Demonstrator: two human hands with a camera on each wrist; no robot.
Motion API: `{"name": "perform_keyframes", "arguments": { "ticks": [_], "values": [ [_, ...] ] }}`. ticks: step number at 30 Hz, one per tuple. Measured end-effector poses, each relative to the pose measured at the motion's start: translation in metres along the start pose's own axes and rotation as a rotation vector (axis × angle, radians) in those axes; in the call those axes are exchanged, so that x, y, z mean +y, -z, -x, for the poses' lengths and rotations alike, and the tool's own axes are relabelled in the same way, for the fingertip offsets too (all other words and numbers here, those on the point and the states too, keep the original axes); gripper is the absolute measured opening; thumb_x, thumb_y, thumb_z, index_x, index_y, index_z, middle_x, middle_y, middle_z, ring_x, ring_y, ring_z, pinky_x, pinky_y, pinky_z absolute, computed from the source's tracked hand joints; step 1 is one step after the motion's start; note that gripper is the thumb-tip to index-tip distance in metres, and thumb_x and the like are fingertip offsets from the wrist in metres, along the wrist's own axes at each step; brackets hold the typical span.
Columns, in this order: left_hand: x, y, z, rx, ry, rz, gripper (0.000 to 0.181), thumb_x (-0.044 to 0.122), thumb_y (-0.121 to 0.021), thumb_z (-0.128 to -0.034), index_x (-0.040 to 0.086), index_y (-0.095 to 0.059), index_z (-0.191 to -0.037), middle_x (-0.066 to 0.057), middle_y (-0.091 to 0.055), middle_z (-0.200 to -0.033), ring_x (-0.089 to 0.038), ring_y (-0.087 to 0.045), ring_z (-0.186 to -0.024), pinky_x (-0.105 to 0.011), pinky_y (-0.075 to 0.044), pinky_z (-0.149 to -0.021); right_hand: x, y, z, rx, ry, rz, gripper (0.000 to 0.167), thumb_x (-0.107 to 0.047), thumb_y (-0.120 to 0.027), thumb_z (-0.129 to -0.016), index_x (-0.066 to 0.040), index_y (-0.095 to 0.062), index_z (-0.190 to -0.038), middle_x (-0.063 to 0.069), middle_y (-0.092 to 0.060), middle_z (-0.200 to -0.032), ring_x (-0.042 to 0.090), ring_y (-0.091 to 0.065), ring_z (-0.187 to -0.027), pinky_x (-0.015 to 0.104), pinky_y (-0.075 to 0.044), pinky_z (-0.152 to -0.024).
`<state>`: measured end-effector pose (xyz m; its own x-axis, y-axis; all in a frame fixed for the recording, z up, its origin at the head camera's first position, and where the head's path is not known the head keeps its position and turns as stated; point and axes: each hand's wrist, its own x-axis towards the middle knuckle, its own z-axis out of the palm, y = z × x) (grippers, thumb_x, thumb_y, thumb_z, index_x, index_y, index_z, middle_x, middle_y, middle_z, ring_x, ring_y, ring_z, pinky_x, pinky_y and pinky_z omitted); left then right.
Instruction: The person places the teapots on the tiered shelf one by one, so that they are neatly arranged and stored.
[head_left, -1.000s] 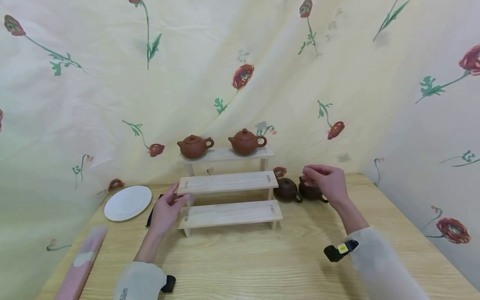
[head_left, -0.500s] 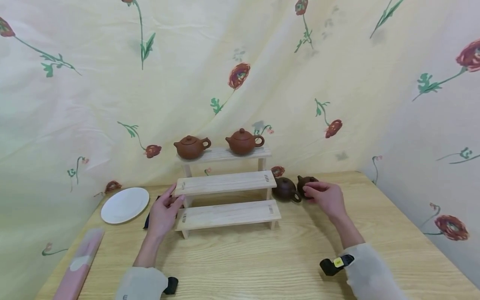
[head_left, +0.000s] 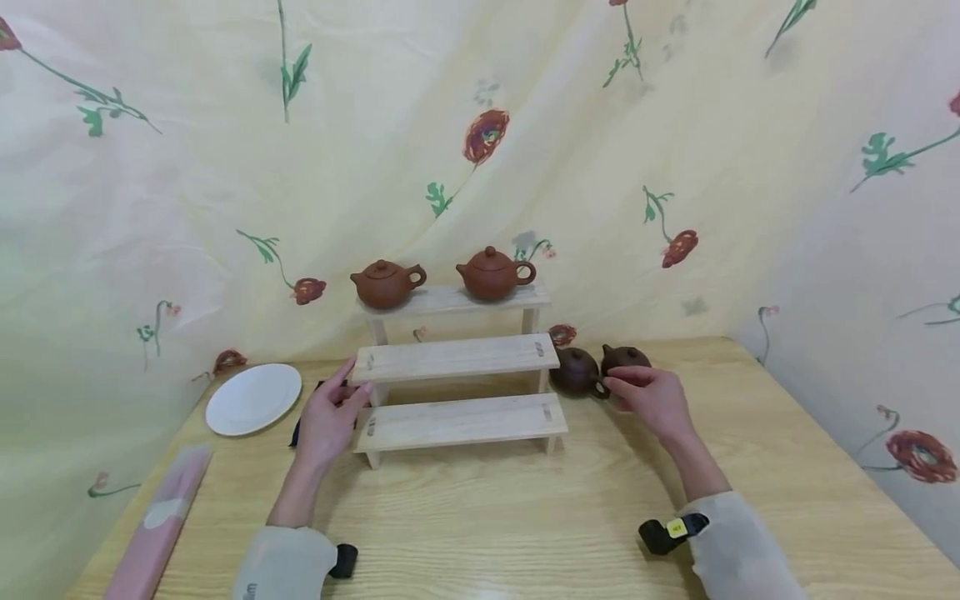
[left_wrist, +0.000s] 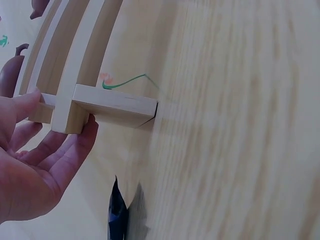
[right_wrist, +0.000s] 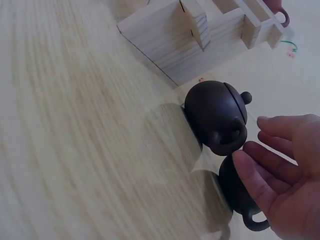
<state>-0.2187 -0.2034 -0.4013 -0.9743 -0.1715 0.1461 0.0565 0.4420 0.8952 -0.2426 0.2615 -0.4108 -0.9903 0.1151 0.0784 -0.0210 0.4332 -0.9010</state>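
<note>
A three-tier pale wooden stand (head_left: 457, 357) is on the table. My left hand (head_left: 327, 418) grips its left end at the middle tier; in the left wrist view the thumb lies on one side and fingers (left_wrist: 75, 145) curl round the other. Two reddish-brown teapots, a left one (head_left: 385, 286) and a right one (head_left: 491, 275), sit on the top tier. Beside the stand's right end are two dark brown teapots, the nearer one (right_wrist: 215, 112) and another (right_wrist: 232, 187). My right hand (head_left: 654, 404) is at the nearer one's handle, thumb and fingers apart, not closed round it.
A white plate (head_left: 253, 400) lies at the back left. A pink and white flat package (head_left: 161, 521) lies along the left table edge. Something dark (left_wrist: 118, 212) stands behind my left hand. A flowered cloth (head_left: 600, 150) hangs behind the table.
My right hand has come down and left from above the dark teapots to the nearer one's handle. The left hand keeps its grip on the stand. The head view has shifted slightly.
</note>
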Motion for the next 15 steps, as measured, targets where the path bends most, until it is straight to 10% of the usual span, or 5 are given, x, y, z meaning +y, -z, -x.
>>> {"name": "perform_keyframes", "arguments": {
  "ticks": [15],
  "values": [
    [0.0020, 0.0006, 0.0002, 0.006, 0.062, 0.019, 0.059, 0.032, -0.066, -0.1056, 0.028, -0.047, -0.161, -0.018, -0.074, -0.118, -0.012, -0.064, -0.087, -0.022, -0.049, -0.069, 0.0049, -0.0081, -0.0002, -0.014, 0.025, 0.149, 0.032, -0.015, -0.070, -0.101, 0.008, -0.074, -0.123, 0.031, -0.072, -0.122, 0.020, -0.077, -0.082, 0.023, -0.059, -0.066]
  ]
}}
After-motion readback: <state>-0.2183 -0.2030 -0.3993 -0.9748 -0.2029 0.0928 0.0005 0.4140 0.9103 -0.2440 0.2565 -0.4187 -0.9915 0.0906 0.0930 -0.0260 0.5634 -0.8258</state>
